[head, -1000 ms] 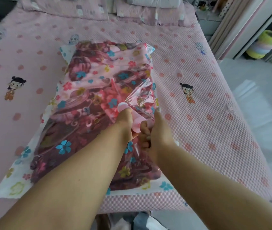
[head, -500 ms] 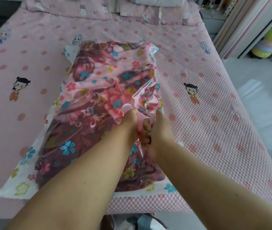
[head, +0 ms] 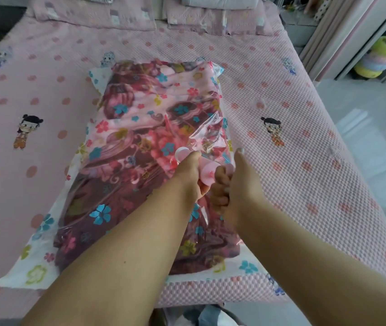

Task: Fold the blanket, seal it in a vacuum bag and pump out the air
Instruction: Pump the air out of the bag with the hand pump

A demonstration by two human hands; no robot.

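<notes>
while both arms reach out over the bed (head: 305, 149), the left hand (head: 188, 180) and the right hand (head: 236, 184) meet at a pink valve (head: 207, 174) on top of the vacuum bag (head: 34, 262). the left hand's fingers are curled and hold the valve's left side, with a round pink cap (head: 182, 152) showing just beyond its knuckles. the right hand's fingers (head: 220, 182) are curled too and pinch the valve and the wrinkled plastic on its right side, the thumb pointing away from the person. the two hands nearly touch, with the valve between them.

the floral blanket (head: 140, 128), dark red and pink with blue flowers, lies folded inside the clear bag, under and beyond the fingers. the bag rests flat on the pink dotted bedspread, its printed white edge nearest the person, behind the wrists.

far beyond the fingers lie pillows (head: 220, 1) at the head of the bed. off to the right of the right hand, on the floor, stands a stack of coloured rings (head: 380, 57).
</notes>
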